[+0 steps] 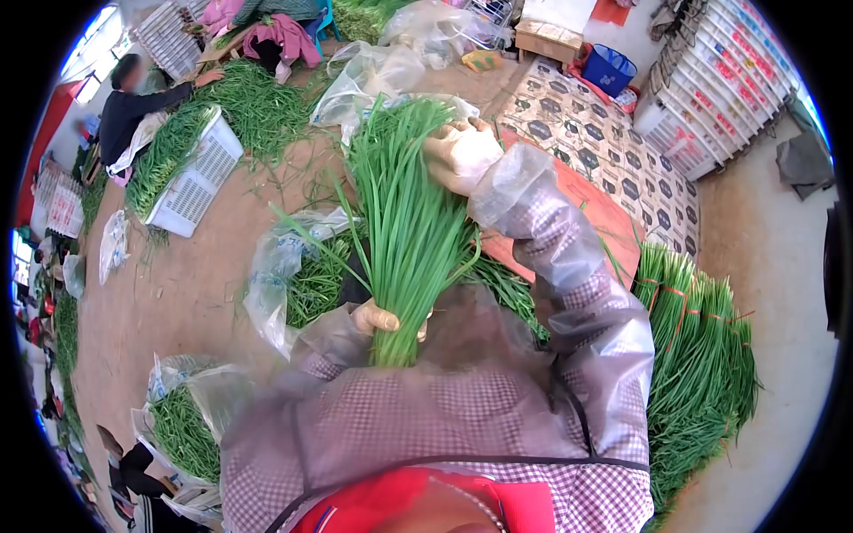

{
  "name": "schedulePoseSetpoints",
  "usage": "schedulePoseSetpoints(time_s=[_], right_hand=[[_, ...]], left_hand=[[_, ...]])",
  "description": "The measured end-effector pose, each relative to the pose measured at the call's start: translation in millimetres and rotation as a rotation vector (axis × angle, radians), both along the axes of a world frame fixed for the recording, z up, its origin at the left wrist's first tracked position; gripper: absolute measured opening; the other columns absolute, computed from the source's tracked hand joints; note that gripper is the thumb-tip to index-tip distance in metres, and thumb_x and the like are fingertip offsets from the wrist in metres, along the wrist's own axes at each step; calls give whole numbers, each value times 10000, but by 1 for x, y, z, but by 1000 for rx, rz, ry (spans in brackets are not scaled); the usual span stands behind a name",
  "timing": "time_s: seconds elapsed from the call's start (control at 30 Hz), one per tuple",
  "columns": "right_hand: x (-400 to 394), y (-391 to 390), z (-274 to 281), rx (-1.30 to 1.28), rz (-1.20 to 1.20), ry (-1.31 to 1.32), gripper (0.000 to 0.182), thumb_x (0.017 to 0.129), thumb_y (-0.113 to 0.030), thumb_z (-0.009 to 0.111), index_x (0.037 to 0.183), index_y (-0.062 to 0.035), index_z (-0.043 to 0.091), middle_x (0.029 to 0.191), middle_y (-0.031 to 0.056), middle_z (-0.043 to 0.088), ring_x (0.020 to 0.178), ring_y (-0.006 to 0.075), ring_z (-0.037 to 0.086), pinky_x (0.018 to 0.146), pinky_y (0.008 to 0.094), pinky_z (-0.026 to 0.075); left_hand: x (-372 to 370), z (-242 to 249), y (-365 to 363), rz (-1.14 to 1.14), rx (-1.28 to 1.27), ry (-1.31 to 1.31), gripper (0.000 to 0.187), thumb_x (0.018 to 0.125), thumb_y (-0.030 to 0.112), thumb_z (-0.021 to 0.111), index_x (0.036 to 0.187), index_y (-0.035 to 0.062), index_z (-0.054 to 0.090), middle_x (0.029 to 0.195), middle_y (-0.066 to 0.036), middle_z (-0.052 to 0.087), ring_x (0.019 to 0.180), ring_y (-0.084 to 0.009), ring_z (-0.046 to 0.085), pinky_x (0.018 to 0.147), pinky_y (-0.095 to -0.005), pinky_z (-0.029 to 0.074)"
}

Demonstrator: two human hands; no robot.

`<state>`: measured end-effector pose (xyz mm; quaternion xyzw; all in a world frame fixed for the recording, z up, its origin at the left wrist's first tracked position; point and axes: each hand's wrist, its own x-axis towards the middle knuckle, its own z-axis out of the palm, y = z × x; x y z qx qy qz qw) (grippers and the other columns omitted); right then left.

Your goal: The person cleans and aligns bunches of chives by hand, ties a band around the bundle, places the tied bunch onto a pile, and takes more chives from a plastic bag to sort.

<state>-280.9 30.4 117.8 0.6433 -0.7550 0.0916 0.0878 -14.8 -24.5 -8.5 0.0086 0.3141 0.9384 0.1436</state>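
A large bunch of long green leafy stalks [404, 213] stands upright in front of my chest. Near its bottom, my left hand [378, 318] is wrapped round the stalks. My right hand [464, 153], with bent fingers, is against the upper right side of the bunch; its fingertips are partly hidden, so what they grip is unclear. Loose stalks lie in an open plastic bag [267, 282] behind and left of the bunch. More loose stalks [506, 289] lie to the right, below a reddish board [577, 200].
Tied bundles [693, 355] stand at my right. A white crate [197, 178] of greens and a co-worker [133, 111] are at the upper left. Another bag of greens [182, 435] lies lower left. Stacked white crates [720, 84] and a blue bucket [609, 71] are upper right.
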Motion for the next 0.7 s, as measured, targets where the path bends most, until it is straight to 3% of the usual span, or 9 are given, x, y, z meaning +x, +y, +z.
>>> schedulePoseSetpoints(time_s=[0.1,0.13,0.23,0.33,0.4,0.43,0.47,0.6,0.7], right_hand=[[-11,-8,-1,-25,168,20,264,700,-269,610,924,-143,672,852,92,664,888,279,614,882,468,385],[-13,-14,-3,-24,170,19,264,700,-269,610,924,-143,672,852,92,664,888,279,614,882,468,385],[-13,-27,-13,338,114,299,166,651,-203,597,756,-97,672,727,108,651,764,271,635,850,416,417],[-10,-21,-19,111,80,263,120,614,-166,582,665,-81,649,679,132,638,709,272,636,818,382,435],[-15,-22,-20,-85,-37,386,153,739,-188,584,729,-37,609,602,88,610,567,272,594,587,355,478],[-9,-22,-14,1,-282,254,183,738,-181,579,789,-11,625,741,149,652,661,304,623,631,381,500],[-7,-21,-4,27,-384,154,234,759,-202,586,925,-57,507,826,170,636,713,312,626,664,384,502],[-25,4,59,30,-750,-494,856,842,-286,613,1471,-243,34,1164,253,572,918,343,637,794,397,509],[-72,32,52,-570,-346,-583,549,861,-163,627,1345,-84,379,1216,113,567,1061,195,550,926,298,416]], left_hand=[[-1,-2,0,5,-4,5,615,597,195,757,1125,-24,531,906,-138,604,828,-264,605,755,-389,500],[-1,-1,0,0,-5,-5,613,595,195,757,1122,-27,534,899,-145,610,829,-265,607,755,-387,499],[-4,5,3,-27,-14,-18,601,605,197,755,1118,-29,537,900,-157,618,829,-262,610,756,-383,498],[-4,6,6,-12,14,-59,624,590,156,755,1138,-17,513,963,-120,568,796,-249,591,738,-394,495],[-3,7,8,-19,20,-47,630,590,153,754,1147,-18,514,956,-126,582,806,-258,596,735,-391,502],[-2,9,4,-15,25,-48,630,590,153,754,1147,-18,514,956,-126,582,806,-258,596,735,-391,502],[1,9,6,-8,33,-40,627,590,154,754,1144,-18,516,954,-128,586,810,-257,598,734,-392,503],[0,2,5,11,55,-21,619,592,160,752,1139,-19,524,957,-134,590,823,-256,599,733,-397,506],[1,-4,-1,16,57,-55,609,598,163,748,1132,-22,522,948,-134,584,823,-254,596,739,-399,503]])
